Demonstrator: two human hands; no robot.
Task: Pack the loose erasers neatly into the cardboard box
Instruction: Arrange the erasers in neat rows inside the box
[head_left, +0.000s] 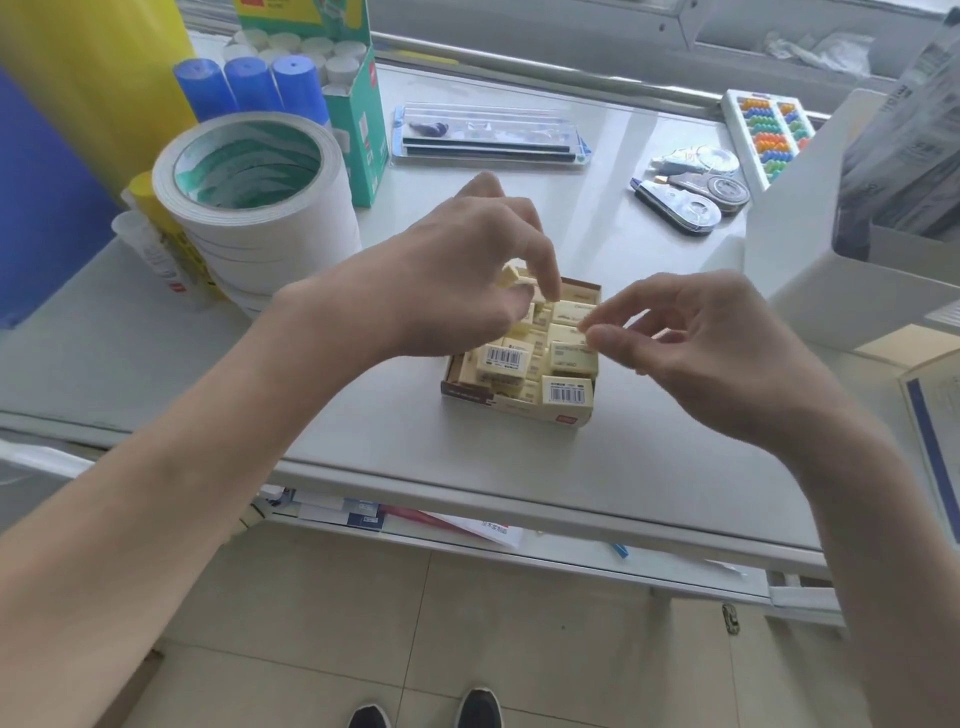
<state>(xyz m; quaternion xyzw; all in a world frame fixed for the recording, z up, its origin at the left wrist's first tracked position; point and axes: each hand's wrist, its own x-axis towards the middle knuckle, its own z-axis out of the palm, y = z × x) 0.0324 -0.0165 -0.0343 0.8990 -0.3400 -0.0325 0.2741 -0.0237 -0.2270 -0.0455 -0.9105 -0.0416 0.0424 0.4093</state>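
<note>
Erasers (506, 358) lie jumbled in the box (514, 408), which sits mid-table (415, 441). Left hand (457, 280) has its grip pinched on one loose eraser (511, 275) just above the box's far left corner. Right hand (717, 353) hovers over the box's right edge, grip released, fingers loosely curled, holding nothing visible. Tape rolls (249, 208) stand at left.
</note>
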